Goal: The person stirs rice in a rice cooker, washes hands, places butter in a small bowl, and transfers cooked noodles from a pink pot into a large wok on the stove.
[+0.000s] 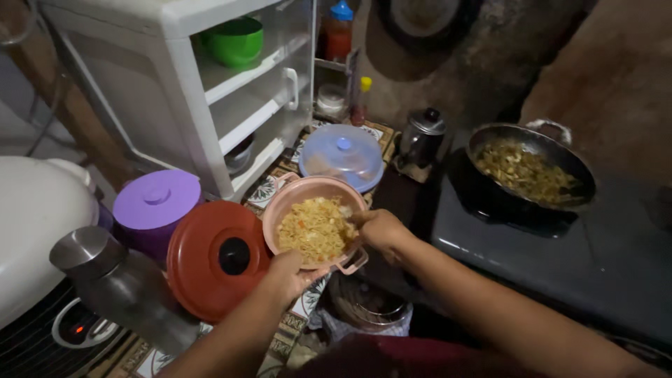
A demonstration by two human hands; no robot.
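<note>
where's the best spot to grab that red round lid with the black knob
Probably by the black centre knob of the red round plastic lid, coming straight down from above. The lid lies flat with the knob facing up; its rim sits low and tucked against the pink noodle bowl and purple-lidded container.

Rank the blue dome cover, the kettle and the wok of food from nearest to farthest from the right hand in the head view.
From the right hand, which holds the pink bowl:
1. Blue dome cover, just behind the bowl, up and left of the hand.
2. Kettle, farther back, slightly right.
3. Wok of food, far right on the stove.
</note>
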